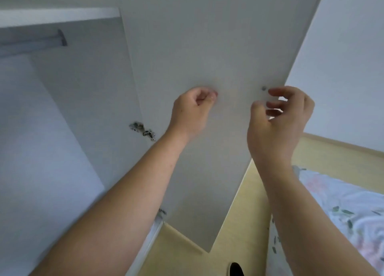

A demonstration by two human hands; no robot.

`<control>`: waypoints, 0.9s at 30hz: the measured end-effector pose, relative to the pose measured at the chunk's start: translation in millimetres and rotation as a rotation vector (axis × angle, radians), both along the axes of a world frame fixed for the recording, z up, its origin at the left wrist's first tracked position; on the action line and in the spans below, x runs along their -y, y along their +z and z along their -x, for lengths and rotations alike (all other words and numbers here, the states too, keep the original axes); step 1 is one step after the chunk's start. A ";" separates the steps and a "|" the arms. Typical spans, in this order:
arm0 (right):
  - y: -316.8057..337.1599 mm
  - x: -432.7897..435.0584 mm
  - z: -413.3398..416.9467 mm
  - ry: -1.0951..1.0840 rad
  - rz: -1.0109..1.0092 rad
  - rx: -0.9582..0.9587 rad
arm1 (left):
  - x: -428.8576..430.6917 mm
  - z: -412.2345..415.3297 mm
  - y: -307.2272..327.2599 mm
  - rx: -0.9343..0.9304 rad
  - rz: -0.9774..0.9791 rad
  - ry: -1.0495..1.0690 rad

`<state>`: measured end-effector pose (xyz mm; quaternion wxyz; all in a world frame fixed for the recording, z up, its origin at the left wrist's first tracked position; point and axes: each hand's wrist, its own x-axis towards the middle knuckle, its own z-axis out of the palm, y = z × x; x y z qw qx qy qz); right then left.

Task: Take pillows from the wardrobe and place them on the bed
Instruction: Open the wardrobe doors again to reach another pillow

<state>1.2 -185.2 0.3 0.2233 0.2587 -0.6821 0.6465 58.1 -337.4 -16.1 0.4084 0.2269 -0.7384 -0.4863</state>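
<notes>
At the far left the wardrobe (62, 113) stands open, its inside plain white, with a shelf (58, 16) across the top and a grey hanging rail (33, 43) just under it. No pillow can be seen in the part of the interior that shows. Along the wardrobe's right edge sits a metal hinge (143, 130), and a second hinge (162, 211) shows lower down, partly hidden by the left forearm.

From those hinges the wardrobe door (207, 47) swings out toward the viewer, a flat white panel that fills the middle of the view. The left hand (191, 111) is raised against the door's inner face, its fingers curled loosely into the palm; whether the fingertips touch the panel cannot be told. Near the door's free right edge is a small grey screw head (264, 88). The right hand (278, 118) is at that edge, just beside the screw head, fingers bent and slightly spread, thumb apart from them, gripping nothing that is visible.

Below the door lies pale wooden floor (239, 223), with a dark shoe tip (235, 269) at the bottom edge. In the lower right corner is the bed (342, 209), covered in white fabric with a faint floral and leaf print. Behind it rises a white wall (349, 57).
</notes>
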 end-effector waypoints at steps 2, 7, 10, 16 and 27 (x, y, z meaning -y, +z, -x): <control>-16.8 17.8 -19.4 0.050 0.045 -0.060 | 7.0 -18.0 -19.4 0.011 -0.035 0.003; -71.3 76.5 -62.5 0.369 -0.209 0.056 | 31.4 -95.9 -82.0 0.084 -0.197 0.218; -117.4 111.0 -92.3 0.546 -0.383 0.197 | 33.4 -153.7 -137.0 0.089 -0.425 0.412; -234.6 164.7 -145.1 0.739 -0.799 0.527 | 7.7 -259.6 -252.2 0.269 -0.798 0.787; -534.8 210.3 -210.2 0.831 -1.394 1.096 | -6.4 -328.0 -453.9 0.557 -1.117 0.979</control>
